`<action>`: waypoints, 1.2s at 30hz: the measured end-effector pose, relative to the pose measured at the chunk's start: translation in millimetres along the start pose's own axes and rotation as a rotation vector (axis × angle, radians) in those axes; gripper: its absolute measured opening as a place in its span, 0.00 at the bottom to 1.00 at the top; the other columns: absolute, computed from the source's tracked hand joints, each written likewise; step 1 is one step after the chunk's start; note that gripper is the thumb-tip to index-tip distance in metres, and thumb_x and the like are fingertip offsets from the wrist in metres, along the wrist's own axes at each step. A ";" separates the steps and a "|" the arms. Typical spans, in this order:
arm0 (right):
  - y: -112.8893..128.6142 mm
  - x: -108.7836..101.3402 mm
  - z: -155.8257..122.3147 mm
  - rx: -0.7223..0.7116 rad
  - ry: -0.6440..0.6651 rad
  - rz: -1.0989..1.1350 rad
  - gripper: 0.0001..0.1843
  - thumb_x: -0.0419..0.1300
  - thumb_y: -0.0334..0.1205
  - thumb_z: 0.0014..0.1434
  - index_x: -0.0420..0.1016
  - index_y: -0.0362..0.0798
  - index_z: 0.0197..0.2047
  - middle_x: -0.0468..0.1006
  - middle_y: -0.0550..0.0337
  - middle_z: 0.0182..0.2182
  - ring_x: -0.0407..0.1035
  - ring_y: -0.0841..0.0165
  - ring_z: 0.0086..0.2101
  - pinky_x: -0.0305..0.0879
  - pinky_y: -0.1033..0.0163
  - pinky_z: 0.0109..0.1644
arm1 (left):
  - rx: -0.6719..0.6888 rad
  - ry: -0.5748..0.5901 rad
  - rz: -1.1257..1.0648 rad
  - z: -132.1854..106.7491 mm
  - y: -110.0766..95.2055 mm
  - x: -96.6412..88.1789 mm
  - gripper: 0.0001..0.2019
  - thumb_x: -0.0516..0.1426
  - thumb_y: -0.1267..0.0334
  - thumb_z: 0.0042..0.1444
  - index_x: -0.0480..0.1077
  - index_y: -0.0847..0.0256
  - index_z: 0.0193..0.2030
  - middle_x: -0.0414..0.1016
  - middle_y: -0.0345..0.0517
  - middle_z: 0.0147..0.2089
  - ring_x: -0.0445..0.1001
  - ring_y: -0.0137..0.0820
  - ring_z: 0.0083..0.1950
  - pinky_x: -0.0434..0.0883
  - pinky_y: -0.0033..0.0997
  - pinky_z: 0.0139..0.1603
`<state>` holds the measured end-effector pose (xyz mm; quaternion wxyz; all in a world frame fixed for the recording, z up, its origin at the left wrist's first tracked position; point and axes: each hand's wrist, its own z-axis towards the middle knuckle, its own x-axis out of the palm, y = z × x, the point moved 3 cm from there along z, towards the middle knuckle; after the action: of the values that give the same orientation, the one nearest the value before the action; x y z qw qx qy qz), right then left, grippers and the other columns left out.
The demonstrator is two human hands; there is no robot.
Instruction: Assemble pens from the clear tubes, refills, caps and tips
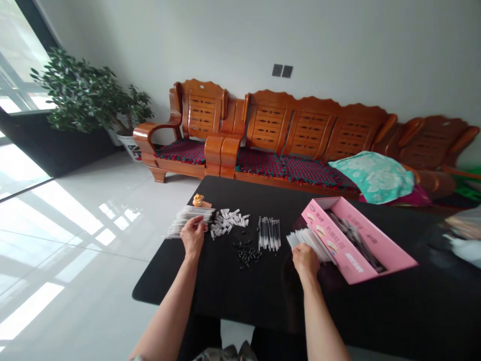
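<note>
From my remote seat, I read the barrels (182,221), left of centre in the frame, as very light, stiff plastic, probably slick and quick to roll. I would pinch one at mid-length, gently, since thin walls may crack. The tubes (321,245), right of centre against the pink box (391,253), should handle much the same; their free upper-left ends offer the easiest hold. The refills (269,233) at centre look slimmer and a little bendy, so I would take them near one end.

The barrels' long axis runs left to right, rising slightly, dark ends to the right. The tubes slant down toward the lower right. The refills stand up and down in the frame.

My left hand (193,235) has its fingertips drawn together at the barrels; my right hand (305,258) curls at the tubes' near edge. I cannot tell whether either grips a piece.
</note>
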<state>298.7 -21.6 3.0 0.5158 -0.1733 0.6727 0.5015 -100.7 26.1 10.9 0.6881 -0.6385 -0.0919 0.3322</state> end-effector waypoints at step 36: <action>74.3 29.3 6.5 -0.138 0.168 -0.331 0.12 0.55 0.37 0.58 0.79 0.43 0.38 0.81 0.42 0.41 0.76 0.56 0.44 0.67 0.60 0.41 | 0.274 0.540 0.248 -69.0 -36.9 92.6 0.07 0.60 0.67 0.52 0.78 0.59 0.38 0.79 0.45 0.38 0.75 0.31 0.37 0.69 0.29 0.42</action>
<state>234.4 24.8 14.7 0.5201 -0.3578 0.6397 0.4384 20.4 24.2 6.4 0.7212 -0.6115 0.2178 0.2417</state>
